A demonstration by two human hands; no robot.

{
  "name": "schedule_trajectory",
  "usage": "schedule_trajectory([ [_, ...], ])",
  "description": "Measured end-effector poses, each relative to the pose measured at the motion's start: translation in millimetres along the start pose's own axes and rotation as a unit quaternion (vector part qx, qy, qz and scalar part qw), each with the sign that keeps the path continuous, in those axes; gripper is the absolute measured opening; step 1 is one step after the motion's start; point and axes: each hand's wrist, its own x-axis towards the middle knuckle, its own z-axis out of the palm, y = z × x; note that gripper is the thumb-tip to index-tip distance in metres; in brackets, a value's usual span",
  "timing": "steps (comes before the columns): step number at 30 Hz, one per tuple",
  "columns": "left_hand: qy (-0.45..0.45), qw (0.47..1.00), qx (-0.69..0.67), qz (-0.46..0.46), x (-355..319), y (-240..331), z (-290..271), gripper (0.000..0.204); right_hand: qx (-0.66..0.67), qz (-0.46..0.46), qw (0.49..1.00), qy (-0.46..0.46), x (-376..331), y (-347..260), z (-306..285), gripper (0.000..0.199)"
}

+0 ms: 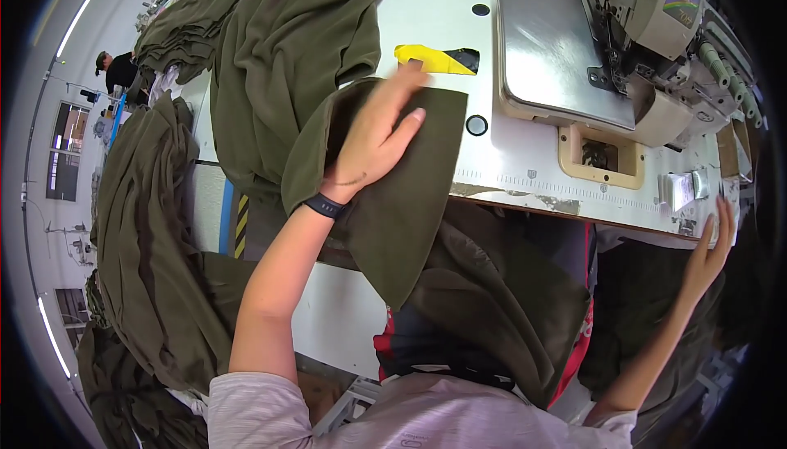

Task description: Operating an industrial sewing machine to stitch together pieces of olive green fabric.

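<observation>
My left hand [379, 133] lies flat with fingers spread on an olive-green fabric piece [410, 195] that drapes over the front edge of the white sewing table [525, 162]. A dark band sits on that wrist. My right hand [713, 244] is open at the table's right front edge, fingers up, touching the edge beside a small metal part [682, 188]; it holds nothing. The sewing machine [648, 22] stands at the far right on a metal plate [549, 39].
A heap of olive fabric [279, 47] lies at the table's left, more hangs over a rail [147, 236] beside it and over my lap [492, 301]. Yellow-black tape [434, 59] marks the table. Other people [119, 68] work far left.
</observation>
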Motion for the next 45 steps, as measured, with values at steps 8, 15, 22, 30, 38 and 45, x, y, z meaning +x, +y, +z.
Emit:
schedule_trajectory([
  [8, 0.103, 0.968, 0.227, -0.042, 1.2, -11.4, 14.9, 0.038, -0.112, 0.091, 0.977, -0.154, 23.0, 168.8, 9.9, 0.027],
  [15, 0.070, 0.937, 0.332, -0.076, 4.3, -20.2, 13.3, 0.041, -0.142, -0.026, 0.989, 0.029, 17.1, 108.7, 29.6, 0.027],
  [22, 0.090, 0.942, 0.319, -0.055, 6.4, -21.0, 19.4, 0.043, -0.191, -0.036, 0.978, -0.070, 36.1, 142.2, 12.4, 0.031],
  [30, 0.128, 0.941, 0.308, -0.057, 3.7, -27.9, 22.8, 0.042, -0.276, 0.094, 0.956, -0.035, 45.5, 161.2, -14.4, 0.030],
  [38, 0.143, 0.935, 0.321, -0.051, 1.6, -35.7, 27.9, 0.042, 0.200, 0.163, 0.937, -0.233, 7.2, -80.0, 12.0, 0.034],
  [45, 0.134, 0.939, 0.313, -0.046, 6.9, -32.9, 27.7, 0.043, 0.107, -0.101, 0.877, -0.458, -19.0, -253.9, 99.3, 0.021],
])
